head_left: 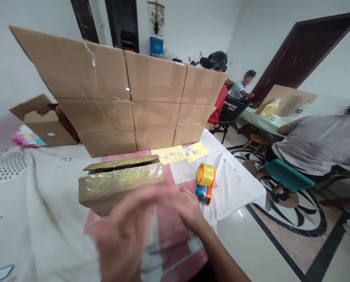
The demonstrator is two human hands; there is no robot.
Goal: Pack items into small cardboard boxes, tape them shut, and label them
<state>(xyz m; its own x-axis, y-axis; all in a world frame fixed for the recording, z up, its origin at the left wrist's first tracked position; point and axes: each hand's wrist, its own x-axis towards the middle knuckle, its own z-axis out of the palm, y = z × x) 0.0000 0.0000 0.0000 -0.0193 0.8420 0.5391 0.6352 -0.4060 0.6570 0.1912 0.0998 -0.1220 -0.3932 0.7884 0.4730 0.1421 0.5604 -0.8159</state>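
My left hand [124, 227] is raised in front of the table, smeared by motion. Its fingers reach out to the right, apart from the thumb, and nothing shows in it. They overlap my right hand [191, 209], whose own fingers are mostly hidden. Just beyond my hands lies a small cardboard box [120, 180] with clear tape over its top and a narrow gap along the flap. To the right of my right hand sits an orange and blue tape dispenser [204, 194] carrying a roll of yellowish tape [206, 175].
A tall cardboard partition [151, 82] stands across the table. Yellow paper sheets [175, 154] with small pieces lie at its foot. An open carton [47, 121] is at the left. Behind the partition is a person in red [222, 103]; another sits on a teal stool [288, 174] at right.
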